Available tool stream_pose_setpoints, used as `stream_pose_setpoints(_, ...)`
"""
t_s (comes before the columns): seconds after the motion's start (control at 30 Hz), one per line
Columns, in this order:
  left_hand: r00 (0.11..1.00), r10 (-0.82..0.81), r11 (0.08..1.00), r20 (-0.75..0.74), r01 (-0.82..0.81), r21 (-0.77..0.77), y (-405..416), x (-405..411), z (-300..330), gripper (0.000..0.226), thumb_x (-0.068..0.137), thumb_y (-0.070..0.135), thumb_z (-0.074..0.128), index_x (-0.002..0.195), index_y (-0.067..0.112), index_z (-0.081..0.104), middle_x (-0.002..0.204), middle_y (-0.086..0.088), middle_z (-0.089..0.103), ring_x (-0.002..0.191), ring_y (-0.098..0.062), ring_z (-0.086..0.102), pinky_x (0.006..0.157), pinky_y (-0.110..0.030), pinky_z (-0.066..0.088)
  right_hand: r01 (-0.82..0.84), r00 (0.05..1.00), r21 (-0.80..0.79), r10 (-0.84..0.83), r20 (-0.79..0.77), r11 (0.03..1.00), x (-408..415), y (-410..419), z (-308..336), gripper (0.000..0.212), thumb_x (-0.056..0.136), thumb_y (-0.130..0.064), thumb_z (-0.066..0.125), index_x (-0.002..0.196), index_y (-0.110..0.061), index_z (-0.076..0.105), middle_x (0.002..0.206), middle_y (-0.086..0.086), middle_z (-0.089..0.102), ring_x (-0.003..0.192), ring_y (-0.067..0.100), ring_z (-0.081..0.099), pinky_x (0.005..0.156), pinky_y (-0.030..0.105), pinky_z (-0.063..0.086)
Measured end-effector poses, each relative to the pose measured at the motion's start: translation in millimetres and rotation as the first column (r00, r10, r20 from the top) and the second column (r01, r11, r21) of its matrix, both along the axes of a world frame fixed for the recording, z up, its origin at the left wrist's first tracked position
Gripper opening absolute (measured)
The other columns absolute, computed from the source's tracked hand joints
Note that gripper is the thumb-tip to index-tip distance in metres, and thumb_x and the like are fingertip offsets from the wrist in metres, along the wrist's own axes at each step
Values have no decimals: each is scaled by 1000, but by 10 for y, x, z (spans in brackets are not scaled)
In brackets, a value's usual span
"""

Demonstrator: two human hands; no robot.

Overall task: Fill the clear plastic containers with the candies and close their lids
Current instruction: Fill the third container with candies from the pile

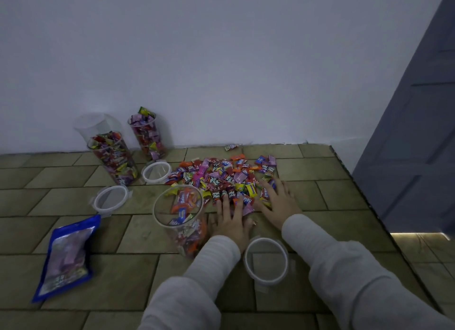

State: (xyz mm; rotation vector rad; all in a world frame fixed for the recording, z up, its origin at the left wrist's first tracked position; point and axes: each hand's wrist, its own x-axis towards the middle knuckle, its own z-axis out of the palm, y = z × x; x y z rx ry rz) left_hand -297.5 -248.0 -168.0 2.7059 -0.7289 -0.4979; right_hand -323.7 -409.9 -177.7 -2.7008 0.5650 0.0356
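While flat on crinkly candies [221, 179], left hand [230, 221]; right hand [278, 201].

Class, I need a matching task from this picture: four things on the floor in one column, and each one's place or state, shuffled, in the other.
Things
1. Blue bag
2. Nearest container
3. Nearest lid
4. Stray candy

Places or states
A. Lies alone by the wall, beyond the pile
B. Partly filled, open, just left of the left hand
C. Lies flat at the far left, nearer than the lids there
D. Lies between the two sleeves

Pairs: 1-C, 2-B, 3-D, 4-A
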Motion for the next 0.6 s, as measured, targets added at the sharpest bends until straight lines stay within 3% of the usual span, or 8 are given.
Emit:
stream_pose_setpoints(0.23,999,35,989,23,-38,140,-224,148,92,68,97,52,34,149,38,-7,157,-2,-21,144,-37,-13,113,-58,9,-90,994,-172,77,-80,981,209,-13,-22,70,89,-72,23,149,-44,1,160,0,-12,146,31,-13,114,58,2)
stream_pose_setpoints(0.4,988,-8,987,153,-16,160,-258,199,90,52,101,41,31,149,33,15,159,-6,-1,144,-33,1,115,-49,11,-65,997,-226,57,-43,972,203,-18,-72,59,94,-63,19,148,-39,20,157,2,15,144,27,11,113,51,14)
stream_pose_setpoints(0.5,989,49,996,140,-59,70,-278,208,57,46,100,32,37,144,31,26,157,-7,3,140,-34,11,111,-44,25,-41,999,-271,44,4,962,176,8,-64,78,79,-69,-2,141,-37,32,144,6,33,130,25,32,102,41,29)
stream_pose_setpoints(0.6,989,89,995,116,-92,25,-318,230,98,45,97,18,42,139,27,31,154,-10,7,137,-33,17,106,-40,33,-34,999,-205,42,32,978,204,28,-85,55,93,-62,27,138,-33,38,138,5,39,123,25,38,97,38,36)
